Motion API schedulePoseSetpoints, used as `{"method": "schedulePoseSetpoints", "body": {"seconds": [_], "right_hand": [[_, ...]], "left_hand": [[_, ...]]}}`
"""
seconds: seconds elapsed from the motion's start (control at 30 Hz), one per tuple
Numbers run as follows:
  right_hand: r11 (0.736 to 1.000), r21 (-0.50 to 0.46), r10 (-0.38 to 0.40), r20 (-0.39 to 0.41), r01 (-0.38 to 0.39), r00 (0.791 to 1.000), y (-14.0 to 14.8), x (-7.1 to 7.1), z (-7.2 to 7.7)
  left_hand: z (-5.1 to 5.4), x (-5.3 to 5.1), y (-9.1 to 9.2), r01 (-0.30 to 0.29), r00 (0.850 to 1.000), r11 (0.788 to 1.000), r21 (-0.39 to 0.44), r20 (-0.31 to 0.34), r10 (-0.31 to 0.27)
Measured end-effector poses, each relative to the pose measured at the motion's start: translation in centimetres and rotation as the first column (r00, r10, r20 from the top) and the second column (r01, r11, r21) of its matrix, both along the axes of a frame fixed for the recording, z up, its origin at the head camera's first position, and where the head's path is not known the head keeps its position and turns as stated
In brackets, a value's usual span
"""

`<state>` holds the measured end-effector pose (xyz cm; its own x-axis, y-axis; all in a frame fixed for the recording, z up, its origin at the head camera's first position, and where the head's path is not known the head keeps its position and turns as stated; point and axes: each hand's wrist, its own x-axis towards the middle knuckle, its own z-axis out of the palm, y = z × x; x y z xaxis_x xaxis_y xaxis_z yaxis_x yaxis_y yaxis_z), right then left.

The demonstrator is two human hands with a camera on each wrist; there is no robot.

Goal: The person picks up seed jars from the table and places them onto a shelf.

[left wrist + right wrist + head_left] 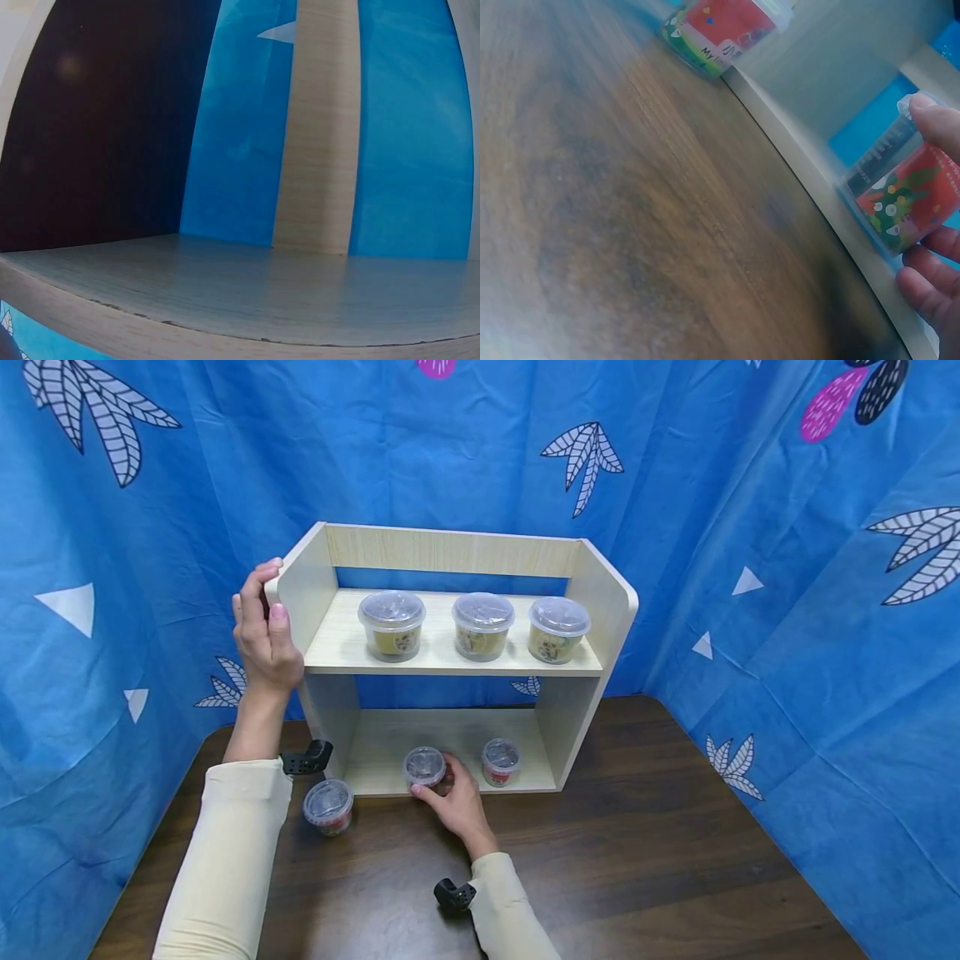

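Observation:
My right hand (456,802) grips a small clear plastic cup (424,767) with a lid, at the front edge of the lower shelf. In the right wrist view this cup (907,199) shows a red and green printed label, with the thumb at its lid and fingers low on its side. My left hand (266,639) holds the front edge of the left side panel of the pale wooden two-tier shelf (450,670). A similar lidded cup (501,762) stands to the right on the lower shelf. Another cup (328,807) stands on the table, left of the shelf's front.
Three larger lidded tubs, left (392,625), middle (482,627) and right (558,629), stand in a row on the upper shelf. The shelf stands on a dark wooden table (637,860). Blue patterned curtains (465,460) hang behind and at the sides.

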<state>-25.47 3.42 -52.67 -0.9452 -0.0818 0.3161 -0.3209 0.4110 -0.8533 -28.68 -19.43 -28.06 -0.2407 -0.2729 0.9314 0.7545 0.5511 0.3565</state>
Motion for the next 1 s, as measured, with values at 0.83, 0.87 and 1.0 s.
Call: {"method": "schedulePoseSetpoints", "body": {"seconds": [0.83,0.87,1.0], "right_hand": [[0.989,0.086,-0.121,-0.024,0.123,0.992,0.76,-0.85,0.08],[0.988,0.085,-0.123,-0.028,0.125,0.992,0.78,-0.89,0.05],[0.988,0.076,-0.128,-0.041,0.131,0.991,0.79,-1.0,0.14]], "left_hand": [[-0.67,-0.88,-0.52,-0.009,1.0,1.0,-0.006,0.004,0.009],[-0.67,-0.89,-0.52,-0.009,1.0,1.0,-0.006,0.004,0.009],[-0.56,-0.75,-0.44,-0.007,1.0,1.0,-0.005,0.002,0.007]]}}
